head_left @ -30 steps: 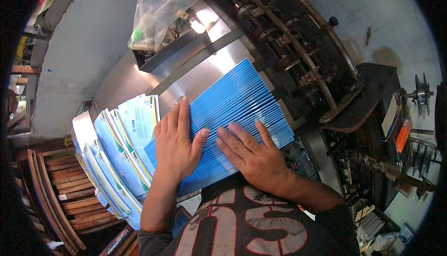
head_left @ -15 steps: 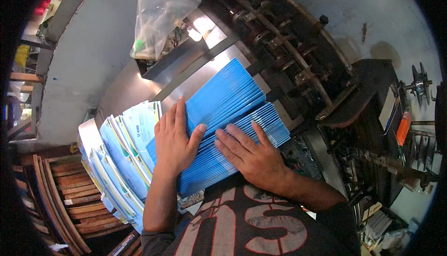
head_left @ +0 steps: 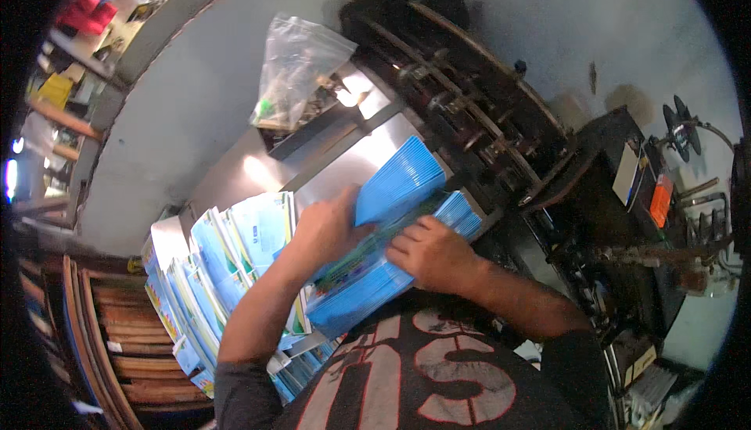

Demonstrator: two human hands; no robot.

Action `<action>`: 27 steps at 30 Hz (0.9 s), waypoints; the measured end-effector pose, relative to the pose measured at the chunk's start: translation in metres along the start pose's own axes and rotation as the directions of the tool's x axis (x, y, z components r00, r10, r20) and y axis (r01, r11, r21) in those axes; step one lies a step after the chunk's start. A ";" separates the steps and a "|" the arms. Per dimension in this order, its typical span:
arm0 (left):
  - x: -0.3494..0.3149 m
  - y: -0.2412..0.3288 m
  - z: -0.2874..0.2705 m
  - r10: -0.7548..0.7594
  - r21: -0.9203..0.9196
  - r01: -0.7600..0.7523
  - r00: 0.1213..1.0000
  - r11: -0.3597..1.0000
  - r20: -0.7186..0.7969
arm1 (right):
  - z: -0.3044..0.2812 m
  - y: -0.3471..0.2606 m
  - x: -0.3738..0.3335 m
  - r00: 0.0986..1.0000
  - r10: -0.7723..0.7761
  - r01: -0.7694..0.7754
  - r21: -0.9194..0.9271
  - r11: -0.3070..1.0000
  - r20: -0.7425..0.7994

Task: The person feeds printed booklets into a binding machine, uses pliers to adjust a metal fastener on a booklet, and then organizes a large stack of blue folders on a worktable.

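Two rows of thin blue booklets, packed tightly with their edges up, lie before me, split by a gap with dark green printed pages showing. My left hand (head_left: 325, 226) is closed round the left end of the far row of booklets (head_left: 400, 182), its thumb on the near side. My right hand (head_left: 434, 254) has its fingers curled over the near row of booklets (head_left: 356, 305), the fingertips at the gap. Some fingertips are hidden. Left of my left forearm stand more fanned booklets (head_left: 235, 246) with pale blue and green covers.
A metal work surface (head_left: 336, 168) holds a box of small parts (head_left: 313, 125) with a clear plastic bag (head_left: 301, 58) over it. A dark machine with rods (head_left: 469, 101) stands beyond the booklets. Wooden slats (head_left: 141, 328) are at the lower left; an orange box (head_left: 661, 201) is at right.
Both hands went from lying flat on the booklets to curling round them. The gap between the rows has widened, showing green pages. The whole view has shifted a little.
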State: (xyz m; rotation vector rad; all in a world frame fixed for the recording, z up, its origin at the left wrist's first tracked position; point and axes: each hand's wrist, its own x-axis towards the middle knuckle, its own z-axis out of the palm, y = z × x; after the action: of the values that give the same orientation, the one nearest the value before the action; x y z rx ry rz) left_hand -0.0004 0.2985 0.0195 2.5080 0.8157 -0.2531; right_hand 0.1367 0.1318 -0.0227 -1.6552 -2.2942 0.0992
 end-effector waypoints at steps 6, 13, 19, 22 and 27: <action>-0.028 -0.062 -0.026 -0.171 -0.823 -0.153 0.942 0.547 -0.288 | -0.091 -0.008 -0.029 0.873 0.479 -0.399 0.436 0.807 -0.086; 0.001 -0.066 0.096 -0.379 -0.979 -0.122 0.924 -0.165 -0.052 | -0.077 0.011 -0.002 0.560 0.828 -0.317 0.920 0.232 -0.016; 0.020 -0.068 0.143 -0.428 -0.991 0.003 0.902 -0.130 0.059 | 0.031 0.052 0.022 0.616 0.598 -0.436 0.854 -0.282 0.512; 0.011 -0.049 0.118 -0.346 -0.947 0.013 0.929 -0.321 0.130 | 0.048 0.058 0.029 0.521 0.581 -0.555 0.765 -0.326 0.625; -0.002 -0.055 0.105 -0.375 -0.994 0.055 0.923 -0.099 0.088 | 0.050 0.052 0.044 0.528 0.603 -0.571 0.776 -0.270 0.598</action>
State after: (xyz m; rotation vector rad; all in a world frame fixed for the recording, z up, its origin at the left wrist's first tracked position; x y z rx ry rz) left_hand -0.0372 0.2833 -0.0919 0.8513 0.9536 0.4691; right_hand 0.1572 0.1967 -0.0729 -1.5826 -0.4430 1.4688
